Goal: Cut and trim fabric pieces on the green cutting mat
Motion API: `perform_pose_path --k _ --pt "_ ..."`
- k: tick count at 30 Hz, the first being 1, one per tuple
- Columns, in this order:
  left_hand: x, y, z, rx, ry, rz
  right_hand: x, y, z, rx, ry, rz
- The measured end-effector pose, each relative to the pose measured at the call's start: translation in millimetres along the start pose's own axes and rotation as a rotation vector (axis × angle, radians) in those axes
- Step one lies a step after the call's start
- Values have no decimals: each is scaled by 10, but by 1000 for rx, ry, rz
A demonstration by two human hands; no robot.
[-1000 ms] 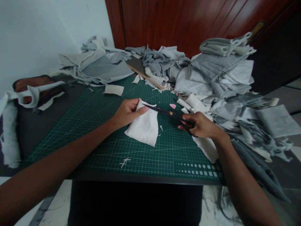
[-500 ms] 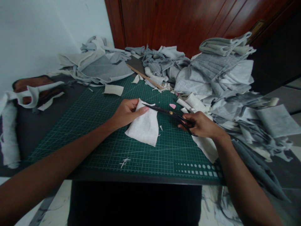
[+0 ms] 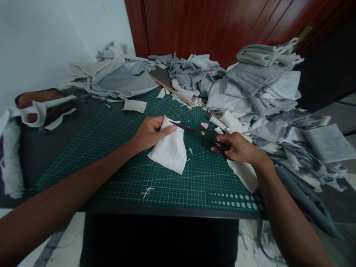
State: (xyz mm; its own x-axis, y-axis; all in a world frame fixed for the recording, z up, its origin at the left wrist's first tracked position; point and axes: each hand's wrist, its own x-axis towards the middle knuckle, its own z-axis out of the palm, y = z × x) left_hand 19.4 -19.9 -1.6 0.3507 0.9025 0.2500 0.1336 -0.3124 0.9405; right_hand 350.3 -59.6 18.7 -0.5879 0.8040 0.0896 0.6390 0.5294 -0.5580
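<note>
My left hand point(image 3: 152, 131) pinches a white piece of fabric point(image 3: 171, 154) by its upper left edge, thumb on top. The fabric hangs down over the green cutting mat point(image 3: 116, 159). My right hand point(image 3: 236, 146) is closed around the handles of black scissors point(image 3: 202, 133) with a brass-coloured pivot. Their blades point left and lie at the fabric's top edge, close to my left thumb. A narrow strip of the fabric stands above the blades. Small white snippets point(image 3: 190, 151) lie on the mat right of the fabric.
Grey and white cloth is heaped at the right point(image 3: 250, 85) and back left point(image 3: 122, 79). A wooden ruler point(image 3: 172, 90) lies at the back, and pink chalk point(image 3: 204, 125) beyond the scissors. Thin white scraps point(image 3: 148, 191) lie near the front edge; a pale cloth piece point(image 3: 135, 106) is farther back.
The right side of the fabric has shifted slightly left, and the strip above the blades looks shorter. Both hands stay almost in place.
</note>
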Motion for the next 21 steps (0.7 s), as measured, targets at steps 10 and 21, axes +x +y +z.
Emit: perform_pose_path --k 10,21 --pt "-5 -71 22 -5 -60 48 -19 -77 -11 22 -45 30" --pt "-34 -47 87 8 -85 49 -1 -76 22 27 -52 50"
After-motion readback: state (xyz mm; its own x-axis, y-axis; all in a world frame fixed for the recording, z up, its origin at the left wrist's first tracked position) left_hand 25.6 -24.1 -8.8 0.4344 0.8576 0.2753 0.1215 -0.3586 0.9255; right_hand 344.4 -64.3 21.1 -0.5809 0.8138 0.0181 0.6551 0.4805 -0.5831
